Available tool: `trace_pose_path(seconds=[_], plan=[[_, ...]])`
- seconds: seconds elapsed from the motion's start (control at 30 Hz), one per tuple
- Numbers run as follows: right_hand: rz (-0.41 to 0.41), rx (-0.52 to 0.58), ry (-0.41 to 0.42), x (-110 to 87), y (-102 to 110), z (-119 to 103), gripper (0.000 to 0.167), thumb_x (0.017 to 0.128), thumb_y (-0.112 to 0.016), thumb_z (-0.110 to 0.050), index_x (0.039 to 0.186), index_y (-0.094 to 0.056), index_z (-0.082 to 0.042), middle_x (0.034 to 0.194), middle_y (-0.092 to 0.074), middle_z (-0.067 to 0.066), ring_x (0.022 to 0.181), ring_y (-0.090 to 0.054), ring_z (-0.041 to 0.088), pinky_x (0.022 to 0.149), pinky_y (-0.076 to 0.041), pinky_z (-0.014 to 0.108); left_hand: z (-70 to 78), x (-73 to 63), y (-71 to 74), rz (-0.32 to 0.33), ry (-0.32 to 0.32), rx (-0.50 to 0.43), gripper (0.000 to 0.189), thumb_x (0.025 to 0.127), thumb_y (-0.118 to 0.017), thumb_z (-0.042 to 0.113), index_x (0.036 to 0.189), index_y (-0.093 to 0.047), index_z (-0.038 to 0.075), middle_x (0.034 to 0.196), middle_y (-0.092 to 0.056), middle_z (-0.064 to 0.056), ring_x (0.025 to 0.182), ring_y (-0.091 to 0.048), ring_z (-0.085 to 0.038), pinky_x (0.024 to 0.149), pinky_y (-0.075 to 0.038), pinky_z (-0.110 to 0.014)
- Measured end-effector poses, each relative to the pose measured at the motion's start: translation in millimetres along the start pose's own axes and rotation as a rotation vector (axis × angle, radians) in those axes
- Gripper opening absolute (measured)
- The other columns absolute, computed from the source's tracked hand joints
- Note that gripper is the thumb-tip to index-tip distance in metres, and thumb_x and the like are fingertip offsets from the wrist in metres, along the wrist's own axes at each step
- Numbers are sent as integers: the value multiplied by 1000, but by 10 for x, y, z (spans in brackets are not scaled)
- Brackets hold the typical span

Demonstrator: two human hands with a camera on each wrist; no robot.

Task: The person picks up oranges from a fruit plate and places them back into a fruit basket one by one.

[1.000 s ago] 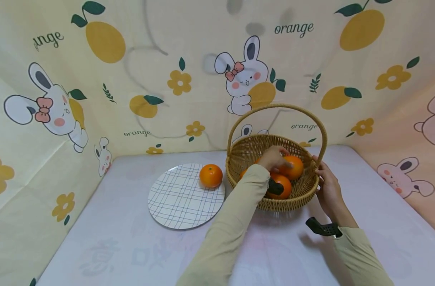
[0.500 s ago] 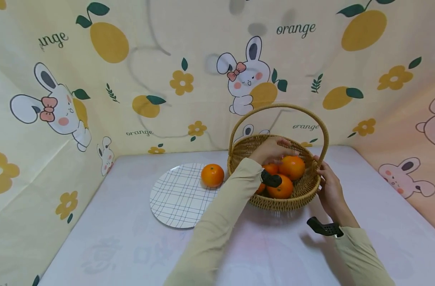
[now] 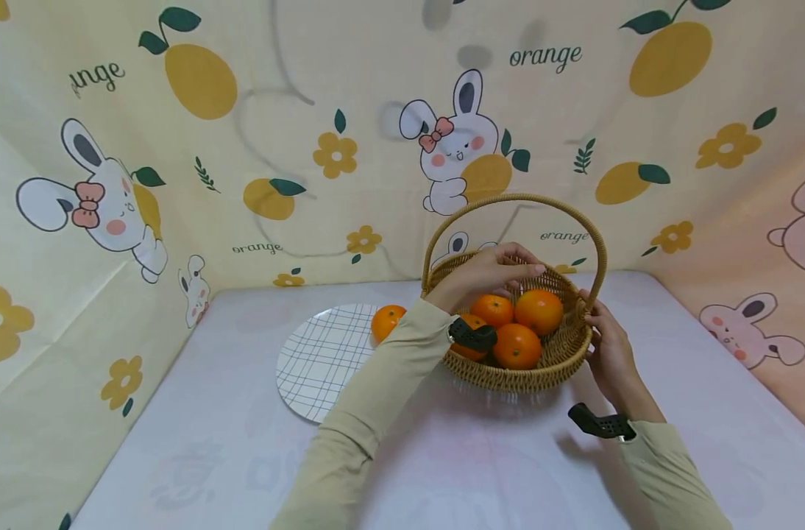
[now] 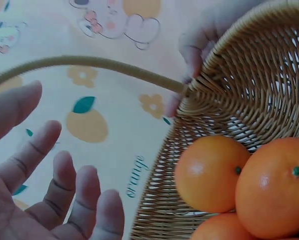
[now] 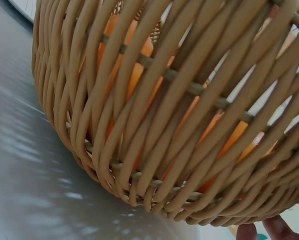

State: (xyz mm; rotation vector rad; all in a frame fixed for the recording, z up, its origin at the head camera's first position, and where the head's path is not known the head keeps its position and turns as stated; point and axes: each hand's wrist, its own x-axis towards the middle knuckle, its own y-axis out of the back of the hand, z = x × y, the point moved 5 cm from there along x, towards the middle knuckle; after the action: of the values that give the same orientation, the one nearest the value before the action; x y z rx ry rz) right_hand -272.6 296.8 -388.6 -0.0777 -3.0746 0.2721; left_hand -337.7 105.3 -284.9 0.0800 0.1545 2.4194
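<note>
A wicker basket [image 3: 508,380] with an arched handle [image 3: 522,197] holds several oranges [image 3: 539,311]. Over its back left part hovers my left hand [image 3: 491,274], holding nothing. In the left wrist view that hand's fingers [image 4: 64,182] are apart and loosely bent, left of the basket and its oranges [image 4: 212,175]. My right hand [image 3: 608,342] grips the basket's right rim where the handle joins. Woven strands [image 5: 154,100] fill the right wrist view, with orange showing through the gaps and my right fingertips [image 5: 277,227] at the lower right.
Left of the basket lies a round white plate [image 3: 326,368] with a blue grid. One orange [image 3: 387,322] sits near its right edge, partly behind my left sleeve [image 3: 376,401]. A printed cloth [image 3: 376,73] hangs behind and along the sides of the white table [image 3: 197,412].
My left hand has risen from among the oranges and drawn back to the left, its forearm moving left across the plate. My right hand stays at the basket's rim.
</note>
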Motion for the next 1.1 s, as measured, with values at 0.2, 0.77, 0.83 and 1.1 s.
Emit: trace_pose_path(seconds=[0.2, 0.77, 0.83, 1.1], plan=[[-4, 3, 6, 19, 5, -1, 52, 106, -31, -30, 156, -18, -24, 162, -4, -1, 143, -7, 27, 114, -13, 44, 90, -174, 81, -18, -80, 61, 17, 95, -65, 22, 108, -63, 11, 98, -60, -3, 80, -51, -15, 65, -46, -25], [-23, 5, 25, 70, -21, -7, 52, 106, -29, -28, 156, -17, -22, 162, -4, 1, 143, -6, 29, 114, -6, 50, 282, -827, 515, 116, -266, 174, 24, 95, -63, 22, 117, -61, 11, 101, -58, -7, 90, -53, -20, 74, -49, -29], [-22, 5, 25, 72, -21, -9, 52, 106, -29, -28, 156, -17, -22, 162, -4, 1, 143, -5, 28, 114, -5, 51, 282, -889, 603, 155, -289, 144, 24, 96, -62, 20, 117, -61, 9, 101, -59, -8, 90, -54, -22, 73, -49, -28], [-29, -11, 16, 43, -6, 6, 52, 107, -28, -30, 157, -16, -24, 162, 0, -1, 144, -1, 29, 113, -3, 51, 82, -1071, 990, 398, -289, 76, 28, 95, -63, 15, 121, -58, 6, 96, -56, -9, 88, -55, -29, 79, -50, -40]])
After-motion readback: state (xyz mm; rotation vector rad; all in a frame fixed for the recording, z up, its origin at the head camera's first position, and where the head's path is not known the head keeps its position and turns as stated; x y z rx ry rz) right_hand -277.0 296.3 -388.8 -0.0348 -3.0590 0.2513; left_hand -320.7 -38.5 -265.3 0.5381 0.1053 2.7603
